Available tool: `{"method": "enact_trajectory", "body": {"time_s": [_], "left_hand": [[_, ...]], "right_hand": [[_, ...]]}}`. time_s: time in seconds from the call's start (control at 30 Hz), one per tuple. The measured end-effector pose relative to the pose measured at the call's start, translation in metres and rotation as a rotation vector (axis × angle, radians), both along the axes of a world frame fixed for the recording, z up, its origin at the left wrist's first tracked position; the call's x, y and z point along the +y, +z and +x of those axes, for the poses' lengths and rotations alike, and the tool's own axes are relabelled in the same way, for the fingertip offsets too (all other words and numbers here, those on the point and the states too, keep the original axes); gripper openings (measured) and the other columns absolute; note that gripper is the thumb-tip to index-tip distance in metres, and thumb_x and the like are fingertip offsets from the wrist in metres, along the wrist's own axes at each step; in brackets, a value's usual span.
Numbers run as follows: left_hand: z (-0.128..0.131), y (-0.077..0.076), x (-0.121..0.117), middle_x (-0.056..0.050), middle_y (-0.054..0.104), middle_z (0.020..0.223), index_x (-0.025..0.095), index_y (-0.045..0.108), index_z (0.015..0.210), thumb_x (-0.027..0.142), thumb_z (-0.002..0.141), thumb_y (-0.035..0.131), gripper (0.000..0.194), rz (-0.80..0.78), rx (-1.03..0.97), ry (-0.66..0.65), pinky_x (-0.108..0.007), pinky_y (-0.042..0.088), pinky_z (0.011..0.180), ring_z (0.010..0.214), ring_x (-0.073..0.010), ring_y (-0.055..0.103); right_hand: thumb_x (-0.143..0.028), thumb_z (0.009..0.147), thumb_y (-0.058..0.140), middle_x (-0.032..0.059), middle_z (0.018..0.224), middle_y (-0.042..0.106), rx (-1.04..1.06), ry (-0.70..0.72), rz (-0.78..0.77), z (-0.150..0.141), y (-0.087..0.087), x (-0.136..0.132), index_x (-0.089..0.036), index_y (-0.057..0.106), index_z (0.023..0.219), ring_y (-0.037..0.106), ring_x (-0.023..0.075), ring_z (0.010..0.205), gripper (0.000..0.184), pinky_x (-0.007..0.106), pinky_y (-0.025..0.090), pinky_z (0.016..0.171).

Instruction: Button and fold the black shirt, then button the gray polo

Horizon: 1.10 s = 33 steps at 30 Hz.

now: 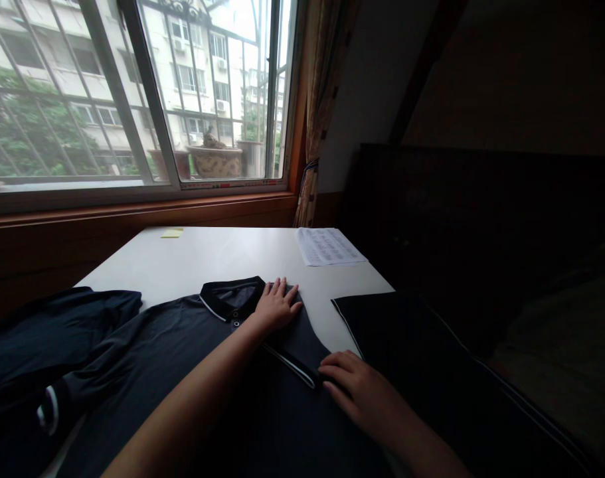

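Observation:
A dark polo shirt [167,352] lies spread on the white table [232,252], its black collar with a white edge pointing toward the window. My left hand [277,305] rests flat on the shirt's shoulder beside the collar, fingers spread. The sleeve on the right is turned inward over the body, its white-trimmed cuff angled toward me. At that sleeve's outer edge, near the cuff, is my right hand [352,382], fingers together and bent onto the fabric. Whether its fingertips pinch the cloth is hard to see, as the thumb side is partly hidden.
A crumpled dark garment [13,345] lies at the left, against the shirt's other sleeve. Dark cloth with white piping [406,345] hangs over the table's right side. Printed sheets [331,247] and a yellow sticky note pad [171,234] sit toward the far edge, below the window.

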<state>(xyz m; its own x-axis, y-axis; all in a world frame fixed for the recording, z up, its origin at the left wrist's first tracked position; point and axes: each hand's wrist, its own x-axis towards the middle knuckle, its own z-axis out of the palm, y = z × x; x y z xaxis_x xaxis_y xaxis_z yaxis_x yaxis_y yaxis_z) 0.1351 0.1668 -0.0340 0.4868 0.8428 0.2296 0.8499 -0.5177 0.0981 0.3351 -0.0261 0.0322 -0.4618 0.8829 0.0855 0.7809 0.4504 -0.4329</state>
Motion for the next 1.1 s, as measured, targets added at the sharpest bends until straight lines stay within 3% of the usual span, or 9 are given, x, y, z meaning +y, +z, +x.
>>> {"method": "enact_trajectory", "body": {"time_s": [0.13, 0.23, 0.33, 0.43, 0.63, 1.1], "left_hand": [[-0.004, 0.007, -0.001, -0.017, 0.029, 0.164, 0.021, 0.036, 0.156, 0.054, 0.102, 0.037, 0.063, 0.022, -0.011, -0.018, -0.058, 0.024, 0.12, 0.151, -0.0361, 0.027], [-0.002, 0.014, -0.014, -0.014, 0.022, 0.167, 0.02, 0.036, 0.155, 0.047, 0.103, 0.037, 0.058, 0.06, -0.017, -0.085, -0.056, 0.018, 0.123, 0.154, -0.0323, 0.02], [0.002, 0.013, -0.028, -0.012, 0.032, 0.163, 0.018, 0.041, 0.152, 0.049, 0.104, 0.032, 0.058, 0.055, -0.006, -0.19, -0.051, 0.017, 0.124, 0.153, -0.0283, 0.023], [0.007, 0.006, -0.035, -0.013, 0.034, 0.162, 0.016, 0.039, 0.154, 0.058, 0.103, 0.028, 0.067, 0.018, 0.0, -0.197, -0.05, 0.024, 0.122, 0.152, -0.0283, 0.027], [0.012, -0.003, -0.019, -0.011, 0.024, 0.166, 0.018, 0.032, 0.158, 0.06, 0.102, 0.027, 0.07, -0.036, -0.013, -0.129, -0.052, 0.019, 0.124, 0.155, -0.0283, 0.019], [0.021, 0.0, 0.005, -0.01, 0.024, 0.166, 0.02, 0.031, 0.158, 0.046, 0.104, 0.028, 0.06, -0.045, -0.019, -0.073, -0.06, 0.016, 0.122, 0.154, -0.0302, 0.02]], "right_hand": [[-0.02, 0.097, 0.054, 0.0088, 0.117, 0.068, 0.002, 0.005, 0.007, 0.0, 0.001, 0.0, -0.023, 0.072, 0.118, 0.062, 0.0228, 0.11, 0.027, 0.038, 0.05, 0.1], [-0.021, 0.097, 0.054, 0.009, 0.117, 0.068, 0.009, 0.011, 0.011, 0.0, 0.001, -0.001, -0.023, 0.072, 0.118, 0.063, 0.023, 0.11, 0.028, 0.038, 0.051, 0.1], [-0.02, 0.097, 0.054, 0.0089, 0.116, 0.068, 0.006, 0.007, 0.017, 0.0, 0.0, 0.0, -0.023, 0.072, 0.116, 0.063, 0.0232, 0.109, 0.027, 0.038, 0.052, 0.098], [-0.02, 0.096, 0.054, 0.009, 0.116, 0.069, 0.01, 0.009, 0.019, 0.0, -0.002, 0.0, -0.023, 0.072, 0.115, 0.064, 0.0236, 0.108, 0.027, 0.038, 0.052, 0.097], [-0.018, 0.096, 0.054, 0.0089, 0.115, 0.069, 0.004, 0.012, 0.015, -0.001, -0.001, 0.001, -0.022, 0.072, 0.114, 0.064, 0.0237, 0.108, 0.025, 0.039, 0.052, 0.098], [-0.02, 0.097, 0.055, 0.0086, 0.115, 0.069, 0.001, 0.021, 0.021, 0.001, -0.002, 0.0, -0.022, 0.073, 0.117, 0.063, 0.0232, 0.109, 0.027, 0.038, 0.052, 0.099]]}}
